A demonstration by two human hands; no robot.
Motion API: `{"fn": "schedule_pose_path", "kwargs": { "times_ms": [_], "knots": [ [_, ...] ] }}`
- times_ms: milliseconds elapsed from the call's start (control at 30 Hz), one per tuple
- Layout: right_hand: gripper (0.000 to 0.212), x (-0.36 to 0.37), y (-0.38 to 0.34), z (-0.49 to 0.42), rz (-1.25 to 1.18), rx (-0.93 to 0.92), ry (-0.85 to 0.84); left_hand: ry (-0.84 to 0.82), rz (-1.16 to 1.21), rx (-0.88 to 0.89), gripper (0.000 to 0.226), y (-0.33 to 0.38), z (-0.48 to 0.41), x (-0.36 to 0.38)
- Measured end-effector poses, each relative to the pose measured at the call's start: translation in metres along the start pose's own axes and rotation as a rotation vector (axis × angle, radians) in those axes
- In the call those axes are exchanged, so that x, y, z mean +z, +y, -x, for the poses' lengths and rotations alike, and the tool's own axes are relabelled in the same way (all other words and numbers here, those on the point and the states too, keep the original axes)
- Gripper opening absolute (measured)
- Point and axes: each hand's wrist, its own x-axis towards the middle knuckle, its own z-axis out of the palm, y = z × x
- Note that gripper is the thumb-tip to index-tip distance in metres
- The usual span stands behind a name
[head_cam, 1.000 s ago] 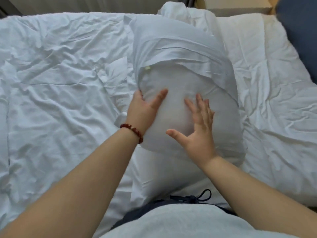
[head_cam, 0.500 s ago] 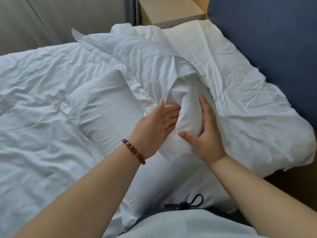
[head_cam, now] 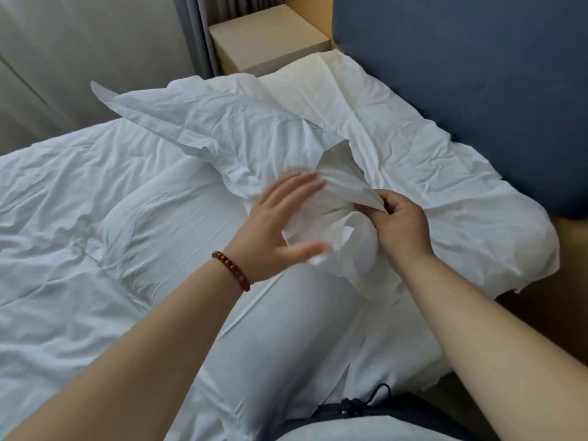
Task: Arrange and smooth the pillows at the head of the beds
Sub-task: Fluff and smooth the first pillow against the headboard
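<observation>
The right hand (head_cam: 401, 225) has its fingers curled and pinches a loose flap at the open end of a white pillowcase (head_cam: 229, 128), lifting that edge a little. The left hand (head_cam: 281, 225), blurred, is spread wide with straight fingers and holds nothing. Its palm faces the bunched end of the pillow (head_cam: 359, 246), but I cannot tell whether it presses there or only brushes it. A red bead bracelet (head_cam: 231, 270) circles the left wrist.

The pillow shows between the two hands, its bare end poking out of the case. The rest of the case stretches away to the upper left, rumpled, with one corner sticking up. It lies across the head of the bed, on a crumpled sheet (head_cam: 461, 198) that reaches the blue headboard (head_cam: 461, 74).

Another white pillow (head_cam: 280, 338) lies nearer the person, under the forearms. A wrinkled white duvet (head_cam: 63, 224) covers the bed to the left. Beyond the bed corner stand a beige bedside cabinet (head_cam: 267, 36) and a grey curtain (head_cam: 197, 33). A dark drawstring (head_cam: 359, 402) hangs at the person's waist.
</observation>
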Motion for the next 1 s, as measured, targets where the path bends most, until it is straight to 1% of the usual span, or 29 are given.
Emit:
{"fn": "schedule_pose_path", "kwargs": {
  "times_ms": [33,67,100,167,233,300,367,433,533,633,733,833,867,933,1000],
  "knots": [
    [0.019,-0.006,0.001,-0.005,-0.02,0.028,-0.003,-0.099,-0.111,0.068,0.096,0.0,-0.006,0.006],
    [0.021,-0.012,0.001,-0.007,-0.035,0.046,-0.012,-0.179,-0.204,0.107,0.106,0.0,-0.013,0.012],
    [0.024,-0.018,0.001,-0.007,-0.058,0.051,-0.022,-0.237,-0.289,0.12,0.112,-0.001,-0.021,0.018],
    [0.04,-0.03,0.0,0.001,-0.146,0.008,-0.056,-0.294,-0.42,0.098,0.113,-0.004,-0.04,0.033],
    [0.065,-0.041,0.003,0.016,-0.185,-0.105,-0.119,-0.303,-0.482,0.068,0.11,-0.005,-0.06,0.048],
    [0.083,-0.048,0.008,0.024,-0.113,-0.192,-0.158,-0.33,-0.511,0.046,0.11,0.0,-0.081,0.066],
    [0.094,-0.057,0.016,0.012,-0.044,-0.19,-0.142,-0.378,-0.537,0.015,0.113,0.011,-0.103,0.084],
    [0.094,-0.07,0.023,-0.013,0.008,-0.146,-0.092,-0.433,-0.525,-0.011,0.117,0.022,-0.126,0.097],
    [0.075,-0.095,0.038,-0.05,0.017,-0.093,-0.072,-0.48,-0.452,-0.027,0.12,0.024,-0.16,0.103],
    [0.063,-0.111,0.052,-0.078,-0.057,-0.073,-0.118,-0.404,-0.505,-0.007,0.111,0.021,-0.19,0.103],
    [0.06,-0.119,0.056,-0.103,-0.113,-0.06,-0.101,-0.297,-0.639,0.044,0.101,0.018,-0.215,0.115],
    [0.06,-0.128,0.069,-0.126,-0.159,-0.014,-0.099,-0.136,-0.673,0.092,0.091,0.009,-0.225,0.138],
    [0.061,-0.132,0.075,-0.133,-0.179,0.015,-0.105,-0.089,-0.678,0.078,0.088,0.006,-0.226,0.148],
    [0.062,-0.142,0.082,-0.144,-0.167,0.033,-0.09,-0.034,-0.651,-0.021,0.084,0.003,-0.227,0.167],
    [0.061,-0.155,0.081,-0.155,-0.034,-0.022,-0.036,-0.006,-0.542,-0.161,0.077,0.005,-0.23,0.185]
  ]
}}
